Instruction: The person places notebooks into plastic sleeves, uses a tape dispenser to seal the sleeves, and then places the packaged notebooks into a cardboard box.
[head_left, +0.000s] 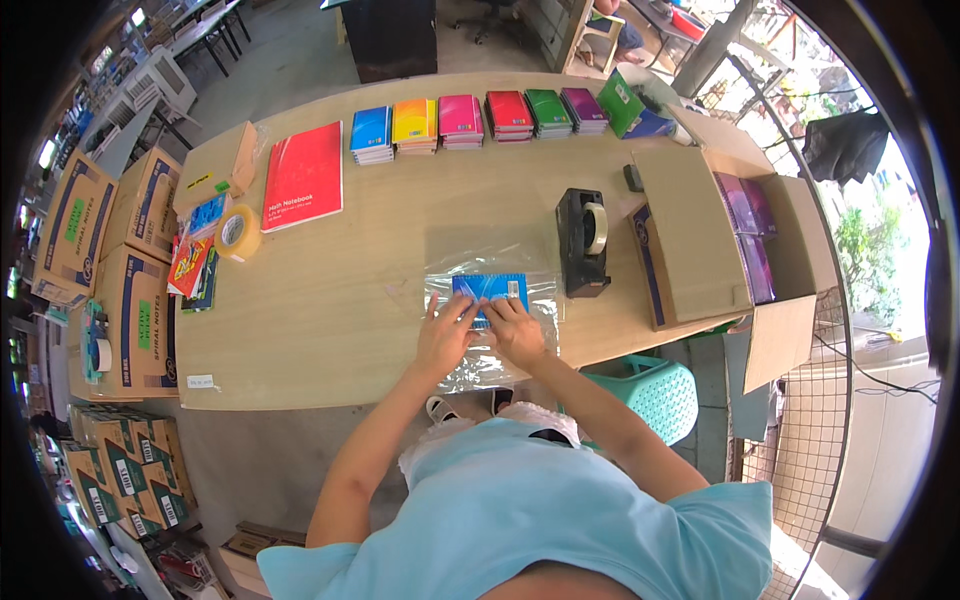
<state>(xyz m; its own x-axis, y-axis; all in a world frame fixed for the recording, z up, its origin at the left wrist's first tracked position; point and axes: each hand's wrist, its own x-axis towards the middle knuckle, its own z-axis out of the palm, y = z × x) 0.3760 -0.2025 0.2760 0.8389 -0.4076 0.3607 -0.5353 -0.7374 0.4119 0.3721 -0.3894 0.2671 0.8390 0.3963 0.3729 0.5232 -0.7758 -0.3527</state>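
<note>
In front of me at the table's near edge lies a blue spiral notebook [505,288], its wire binding along the far side. A clear plastic sheet or bag [540,305] spreads around and under it; part of the film lies over the cover. My left hand [445,335] is at the notebook's lower left, fingertips pinching the film over the cover. Close beside it, my right hand [518,333] is bent over the lower right, its fingers also closed on the film. Whether the notebook is fully inside the plastic I cannot tell.
Several notebook stacks [510,115] line the far side. A red notebook [303,178] and tape roll [238,233] lie left. To the right stand a black tape dispenser [583,245] and an open carton [690,240] of purple notebooks. A green stool [650,400] is below.
</note>
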